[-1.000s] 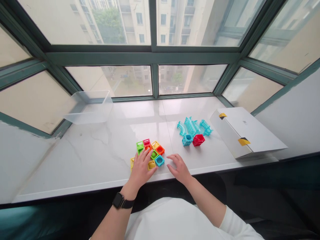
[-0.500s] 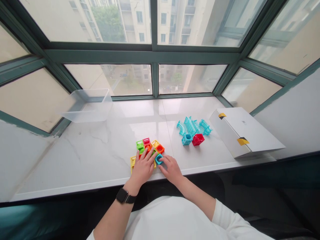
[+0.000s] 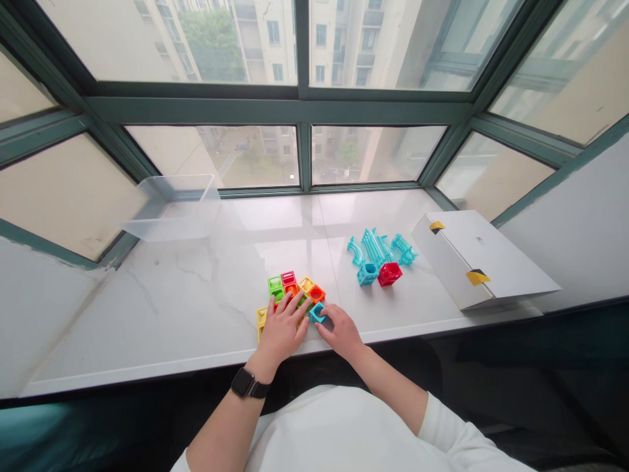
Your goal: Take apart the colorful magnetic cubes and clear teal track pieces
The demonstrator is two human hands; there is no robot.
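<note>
A cluster of coloured square toy blocks (image 3: 295, 292) lies near the front edge of a white marble sill (image 3: 196, 295). My left hand (image 3: 284, 330) rests flat on the cluster's near side, fingers spread, covering a yellow and a green block. My right hand (image 3: 340, 331) pinches a blue block (image 3: 317, 312) at the cluster's right corner, lifting it slightly. Green, red, yellow and orange blocks show beyond my fingers.
A pile of teal track pieces (image 3: 378, 248) with a teal block (image 3: 366, 273) and a red block (image 3: 390, 273) lies to the right. A white cardboard box (image 3: 481, 259) sits at far right. A clear plastic bin (image 3: 171, 206) stands at back left by the window.
My right hand moved left from the bare sill to the cluster and closed on the blue block, pulling it slightly away. My left hand stayed pressed on the blocks.
</note>
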